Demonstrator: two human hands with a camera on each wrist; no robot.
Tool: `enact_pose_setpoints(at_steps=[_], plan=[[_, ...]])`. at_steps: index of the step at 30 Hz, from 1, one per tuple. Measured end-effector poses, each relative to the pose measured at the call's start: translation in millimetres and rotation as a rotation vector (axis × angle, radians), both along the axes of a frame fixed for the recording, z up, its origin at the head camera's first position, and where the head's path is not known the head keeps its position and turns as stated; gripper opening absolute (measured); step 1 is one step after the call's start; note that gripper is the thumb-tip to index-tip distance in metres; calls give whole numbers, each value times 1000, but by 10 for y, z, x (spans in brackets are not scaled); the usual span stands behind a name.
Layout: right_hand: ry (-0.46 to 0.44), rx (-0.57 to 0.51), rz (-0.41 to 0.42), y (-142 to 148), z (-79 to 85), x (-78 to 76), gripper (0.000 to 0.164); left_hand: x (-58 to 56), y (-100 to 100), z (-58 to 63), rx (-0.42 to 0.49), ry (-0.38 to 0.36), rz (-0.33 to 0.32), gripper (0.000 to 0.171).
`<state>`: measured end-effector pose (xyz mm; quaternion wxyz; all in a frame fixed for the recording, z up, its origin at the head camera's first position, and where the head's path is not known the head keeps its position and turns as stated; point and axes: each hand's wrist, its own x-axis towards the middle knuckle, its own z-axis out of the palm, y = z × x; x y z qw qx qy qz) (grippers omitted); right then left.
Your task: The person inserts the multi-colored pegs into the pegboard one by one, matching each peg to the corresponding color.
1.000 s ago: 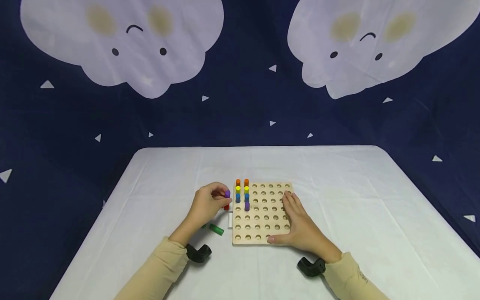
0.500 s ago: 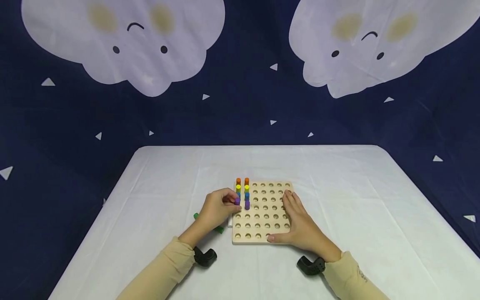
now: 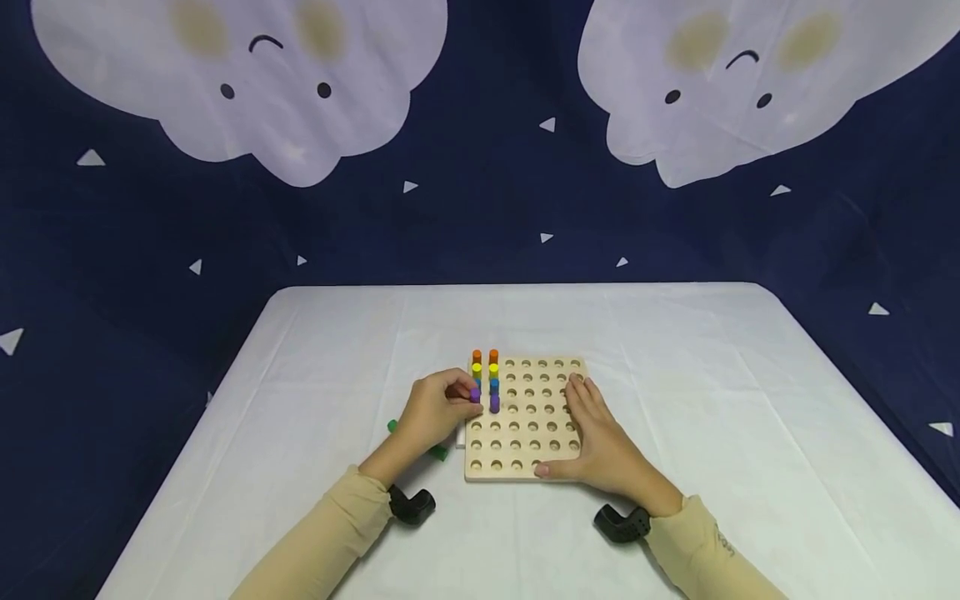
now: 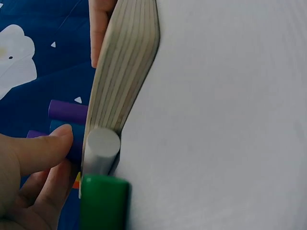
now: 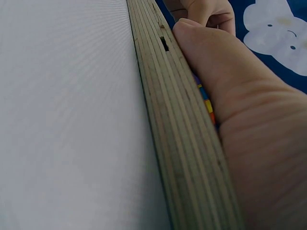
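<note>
My left hand (image 3: 433,408) pinches a purple peg (image 3: 476,395) between thumb and fingers, upright over the leftmost column of a wooden pegboard (image 3: 522,455). The peg's lower end is hidden by the fingers. Beside it, in the second column, stands another purple peg (image 3: 494,404). Behind them both columns carry orange pegs (image 3: 493,356), yellow pegs (image 3: 493,369) and blue pegs (image 3: 494,387). My right hand (image 3: 603,442) rests on the board's right side, fingers extended over the top and thumb at the front edge. In the right wrist view the thumb (image 5: 216,52) lies along that edge.
Left of the board a white peg (image 4: 102,148) lies against its side, with a green peg (image 4: 104,203) close by in the left wrist view. Another green peg (image 3: 392,426) shows behind the left forearm. A white cloth (image 3: 750,400) covers the table.
My left hand has moved right with the purple peg, from beside the board to over its leftmost column, then held nearly still. My right hand has stayed on the board.
</note>
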<state>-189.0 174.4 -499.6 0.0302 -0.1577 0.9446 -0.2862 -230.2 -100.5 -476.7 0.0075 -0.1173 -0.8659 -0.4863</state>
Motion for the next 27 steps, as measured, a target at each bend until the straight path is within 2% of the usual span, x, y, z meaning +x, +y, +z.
enact_pose_setpoints(at_steps=[12,16,21,27], plan=[[8,-4,-6,-5,-27,-4,142,26,-48,-11,-11,-9,-124,20],[9,-5,0,-1,-52,3,142,48,-44,-20,-66,15,-116,20],[11,-22,3,5,-35,8,142,37,-43,-15,-144,45,-67,20],[9,-27,1,4,-11,3,142,-6,-52,-1,-130,-1,-75,20]])
